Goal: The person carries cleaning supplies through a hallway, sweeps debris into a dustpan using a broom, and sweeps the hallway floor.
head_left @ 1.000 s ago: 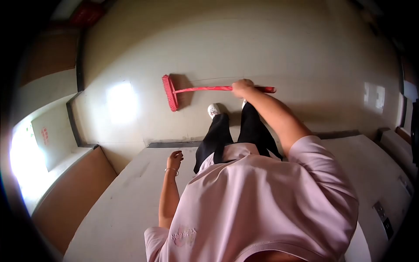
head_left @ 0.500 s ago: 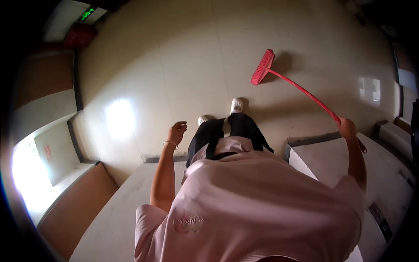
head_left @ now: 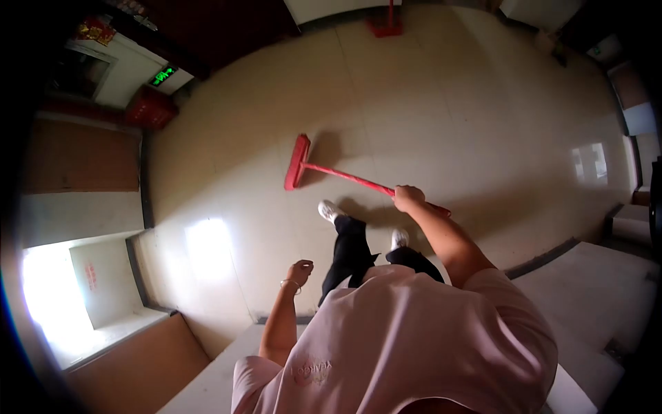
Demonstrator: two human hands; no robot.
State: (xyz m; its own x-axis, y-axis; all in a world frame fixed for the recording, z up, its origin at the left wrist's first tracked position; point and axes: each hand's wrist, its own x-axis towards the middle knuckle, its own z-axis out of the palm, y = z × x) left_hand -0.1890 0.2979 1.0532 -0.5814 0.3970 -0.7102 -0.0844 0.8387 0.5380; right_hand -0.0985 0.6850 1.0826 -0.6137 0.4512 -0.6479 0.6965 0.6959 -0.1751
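My right hand is wrapped round the red handle of a broom, near its upper end. A short piece of handle sticks out behind the fist. The broom's red head is over the tiled floor ahead and to the left of my feet, its shadow just beside it. My left hand, with a bracelet at the wrist, hangs by my left side. Its fingers are loosely bent and nothing shows in them.
A red dustpan-like thing with an upright handle stands at the far wall. At the upper left is a red box below a green lit sign. A brown panel and white ledges border the floor.
My right hand has swung the broom from the right across to the left, in front of me. My feet have stepped, and more of the far wall now shows. The left hand stays low.
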